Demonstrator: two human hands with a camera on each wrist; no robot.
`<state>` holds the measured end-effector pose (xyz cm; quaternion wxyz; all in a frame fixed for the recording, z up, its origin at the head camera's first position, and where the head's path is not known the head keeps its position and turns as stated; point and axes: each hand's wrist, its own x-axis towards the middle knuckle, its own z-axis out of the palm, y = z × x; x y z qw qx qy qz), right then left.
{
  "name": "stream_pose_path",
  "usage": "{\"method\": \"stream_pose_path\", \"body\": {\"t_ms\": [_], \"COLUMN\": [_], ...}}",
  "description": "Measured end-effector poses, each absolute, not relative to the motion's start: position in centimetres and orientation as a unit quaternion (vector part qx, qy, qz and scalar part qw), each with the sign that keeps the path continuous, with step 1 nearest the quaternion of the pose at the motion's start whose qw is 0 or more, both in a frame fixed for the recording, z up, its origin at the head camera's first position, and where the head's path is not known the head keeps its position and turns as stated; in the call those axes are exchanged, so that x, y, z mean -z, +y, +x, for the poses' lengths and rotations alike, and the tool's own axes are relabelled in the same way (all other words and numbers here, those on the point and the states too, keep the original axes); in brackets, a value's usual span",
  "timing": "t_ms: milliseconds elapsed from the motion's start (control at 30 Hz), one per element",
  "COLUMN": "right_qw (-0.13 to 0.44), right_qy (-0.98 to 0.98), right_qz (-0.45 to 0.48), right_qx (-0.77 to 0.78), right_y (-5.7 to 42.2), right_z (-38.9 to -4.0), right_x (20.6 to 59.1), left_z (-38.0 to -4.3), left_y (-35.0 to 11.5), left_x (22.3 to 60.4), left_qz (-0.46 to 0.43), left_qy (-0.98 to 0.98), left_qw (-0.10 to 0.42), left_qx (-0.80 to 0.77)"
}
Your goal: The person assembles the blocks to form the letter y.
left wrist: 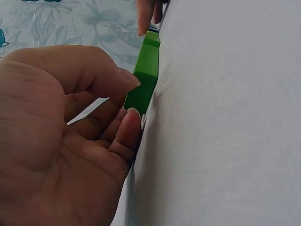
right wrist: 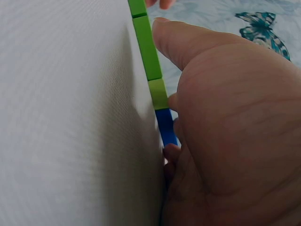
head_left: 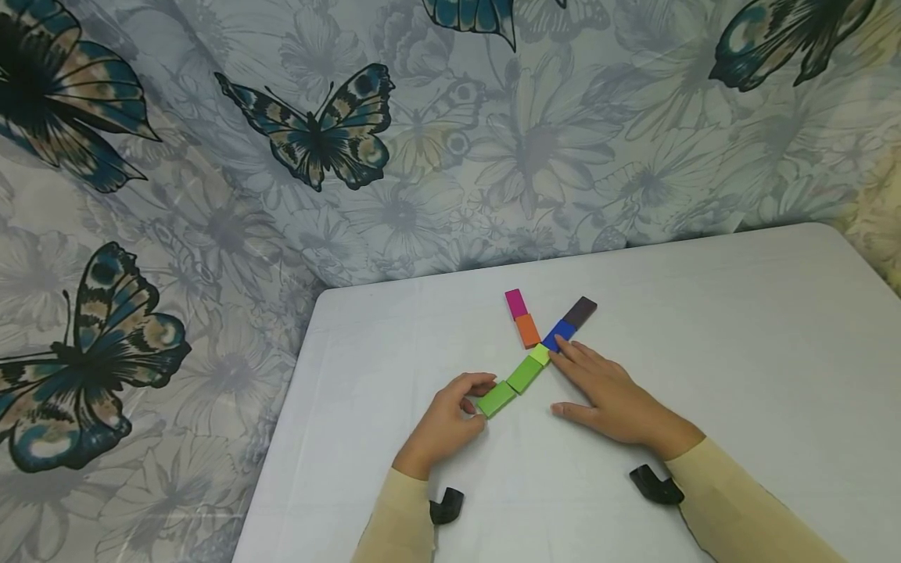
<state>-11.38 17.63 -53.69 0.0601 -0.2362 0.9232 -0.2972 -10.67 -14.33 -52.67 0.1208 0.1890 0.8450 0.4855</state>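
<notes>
On the white table, rectangular blocks form a Y shape. My left hand [head_left: 445, 422] pinches the near end of the nearest green block [head_left: 497, 399], thumb and fingertips at its edges in the left wrist view. A second green block [head_left: 525, 374] continues the line, then a short yellow-green block [head_left: 540, 354]. My right hand [head_left: 622, 403] lies beside the row with its fingers extended, fingertips at the blue block [head_left: 558, 335] and the yellow-green one. A dark brown block [head_left: 580, 312] extends the blue arm. The other arm has an orange block [head_left: 527, 331] and a magenta block [head_left: 516, 303].
The white-covered table [head_left: 739, 336] meets a wall draped in butterfly-and-flower cloth [head_left: 436, 156]. Black wrist-camera pieces [head_left: 446, 507] jut out by both sleeves, close to the tabletop.
</notes>
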Motion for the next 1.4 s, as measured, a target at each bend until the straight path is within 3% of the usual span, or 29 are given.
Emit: {"method": "stream_pose_path", "body": {"t_ms": [1400], "right_qw": [0.056], "right_qy": [0.918], "right_qz": [-0.237], "right_qx": [0.315], "right_y": [17.95], "right_z": [-11.5], "right_x": [53.52], "left_z": [-10.89], "left_y": [-13.99], "left_x": [52.18], "left_qz": [0.203], "left_qy": [0.85], "left_qw": [0.12], "left_qx": [-0.471]}}
